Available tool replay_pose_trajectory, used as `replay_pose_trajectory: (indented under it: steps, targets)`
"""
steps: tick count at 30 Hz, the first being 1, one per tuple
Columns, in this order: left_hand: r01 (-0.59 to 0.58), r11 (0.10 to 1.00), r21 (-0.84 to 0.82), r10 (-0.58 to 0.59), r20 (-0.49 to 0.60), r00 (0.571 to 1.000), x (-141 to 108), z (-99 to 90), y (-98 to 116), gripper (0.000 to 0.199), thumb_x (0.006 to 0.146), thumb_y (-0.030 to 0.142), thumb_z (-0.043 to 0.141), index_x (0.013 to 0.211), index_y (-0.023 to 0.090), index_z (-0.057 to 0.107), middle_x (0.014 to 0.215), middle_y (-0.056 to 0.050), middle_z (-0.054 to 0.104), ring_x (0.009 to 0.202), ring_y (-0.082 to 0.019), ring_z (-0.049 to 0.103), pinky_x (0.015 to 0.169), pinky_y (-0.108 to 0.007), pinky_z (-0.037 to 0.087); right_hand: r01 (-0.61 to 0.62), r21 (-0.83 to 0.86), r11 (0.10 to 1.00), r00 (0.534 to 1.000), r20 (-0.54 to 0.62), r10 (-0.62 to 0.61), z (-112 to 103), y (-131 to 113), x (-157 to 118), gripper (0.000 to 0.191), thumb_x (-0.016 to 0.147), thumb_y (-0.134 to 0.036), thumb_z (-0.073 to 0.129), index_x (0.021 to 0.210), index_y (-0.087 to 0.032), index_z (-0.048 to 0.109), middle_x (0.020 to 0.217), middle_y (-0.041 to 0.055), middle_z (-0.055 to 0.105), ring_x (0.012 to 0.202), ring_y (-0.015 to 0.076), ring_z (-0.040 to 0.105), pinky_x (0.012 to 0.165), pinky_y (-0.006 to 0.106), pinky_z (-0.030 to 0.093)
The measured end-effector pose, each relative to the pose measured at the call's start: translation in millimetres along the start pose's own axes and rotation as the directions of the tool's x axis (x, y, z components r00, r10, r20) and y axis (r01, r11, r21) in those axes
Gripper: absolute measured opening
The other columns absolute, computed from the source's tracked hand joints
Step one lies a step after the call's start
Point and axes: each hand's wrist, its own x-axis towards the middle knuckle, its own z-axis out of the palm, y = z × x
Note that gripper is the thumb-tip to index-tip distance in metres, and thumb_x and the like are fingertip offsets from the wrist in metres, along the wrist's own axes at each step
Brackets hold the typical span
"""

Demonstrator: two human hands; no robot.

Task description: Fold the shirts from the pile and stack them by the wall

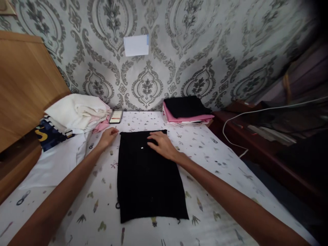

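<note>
A black piece of cloth (151, 177), perhaps a folded garment, lies flat on the patterned white sheet with a tiny white mark near its upper middle. My right hand (162, 145) rests on its upper right part, fingers apart and palm down. Just beyond the cloth's upper left corner is my left hand (109, 137), its fingers curled together with nothing visible in them. Whether those fingertips touch the corner is hard to tell.
A loose heap of white clothes (77, 112) lies at the left beside a wooden panel (30, 82). Near it rests a phone (116, 116). Folded black and pink clothes (188, 107) are stacked at the back right. A white cable (256, 111) hangs over the dark furniture at right.
</note>
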Motion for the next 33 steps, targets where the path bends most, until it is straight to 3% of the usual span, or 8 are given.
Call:
replay_pose_trajectory:
  steps: [4,9,14,16,19,23,29,33]
  targets:
    - [-0.039,0.999,0.025,0.037,0.072,0.997,3,9.1,5,0.021,0.057,0.020,0.063,0.078,0.021,0.067,0.075,0.000,0.068,0.077,-0.020,0.062,0.081,-0.033,0.048,0.120,-0.084,0.989,0.977,0.186,-0.103,19,-56,16,0.037,0.090,-0.040,0.066,0.120,-0.017,0.066,0.124,0.0121,0.065,0.116,0.0280,0.056,0.098,0.044,0.044]
    - [-0.037,0.999,0.003,0.037,0.144,0.989,9,10.3,6,0.022,0.060,0.026,0.064,0.081,0.020,0.066,0.067,0.003,0.063,0.066,-0.017,0.057,0.067,-0.029,0.045,0.029,-0.202,0.979,0.962,0.273,0.028,35,-91,43,0.040,0.091,-0.033,0.063,0.124,-0.012,0.060,0.120,0.0156,0.063,0.112,0.0303,0.056,0.090,0.041,0.048]
    - [-0.018,0.996,-0.086,0.034,0.196,0.980,11,10.9,1,0.028,0.060,0.025,0.060,0.086,0.018,0.066,0.067,0.002,0.063,0.063,-0.016,0.058,0.063,-0.028,0.044,-0.103,-0.196,0.975,0.923,0.347,0.167,32,-87,60,0.037,0.088,-0.008,0.047,0.121,-0.017,0.062,0.121,0.0130,0.067,0.111,0.0277,0.061,0.083,0.036,0.049]
    - [-0.013,0.992,-0.129,0.039,0.207,0.978,10,11.3,-1,0.027,0.059,0.025,0.060,0.085,0.017,0.065,0.071,0.001,0.065,0.067,-0.016,0.061,0.067,-0.029,0.047,-0.148,-0.183,0.972,0.914,0.350,0.205,32,-82,64,0.037,0.089,-0.009,0.046,0.120,-0.020,0.063,0.121,0.0104,0.069,0.109,0.0265,0.064,0.083,0.036,0.048]
    - [-0.012,0.983,-0.183,0.052,0.213,0.976,9,12.4,-4,0.025,0.061,0.027,0.062,0.084,0.017,0.063,0.071,0.000,0.065,0.067,-0.017,0.063,0.070,-0.031,0.051,-0.209,-0.179,0.962,0.907,0.333,0.259,36,-78,71,0.031,0.094,-0.027,0.049,0.121,-0.022,0.062,0.117,0.0093,0.071,0.106,0.0278,0.066,0.082,0.037,0.049]
    - [-0.039,0.976,-0.213,0.076,0.171,0.982,9,15.6,-7,0.024,0.066,0.034,0.064,0.082,0.018,0.061,0.071,0.001,0.064,0.067,-0.016,0.062,0.069,-0.032,0.051,-0.230,-0.183,0.956,0.920,0.279,0.274,47,-81,83,0.044,0.089,-0.046,0.059,0.124,-0.019,0.058,0.123,0.0134,0.068,0.109,0.0310,0.064,0.085,0.040,0.049]
    - [-0.099,0.978,-0.184,0.122,0.122,0.985,9,14.9,-8,0.022,0.068,0.035,0.066,0.082,0.017,0.065,0.072,0.000,0.065,0.068,-0.016,0.060,0.070,-0.030,0.048,-0.260,-0.170,0.951,0.920,0.255,0.297,56,-71,104,0.026,0.091,-0.021,0.050,0.111,-0.020,0.067,0.113,0.0126,0.071,0.104,0.0269,0.065,0.082,0.036,0.048]
    - [-0.126,0.975,-0.184,0.150,0.125,0.981,8,14.0,-6,0.026,0.074,0.040,0.062,0.087,0.017,0.068,0.080,-0.003,0.069,0.076,-0.019,0.062,0.073,-0.031,0.049,-0.285,-0.103,0.953,0.912,0.276,0.302,53,-55,115,0.024,0.090,-0.021,0.051,0.103,-0.020,0.072,0.104,0.0079,0.073,0.097,0.0223,0.065,0.076,0.029,0.045]
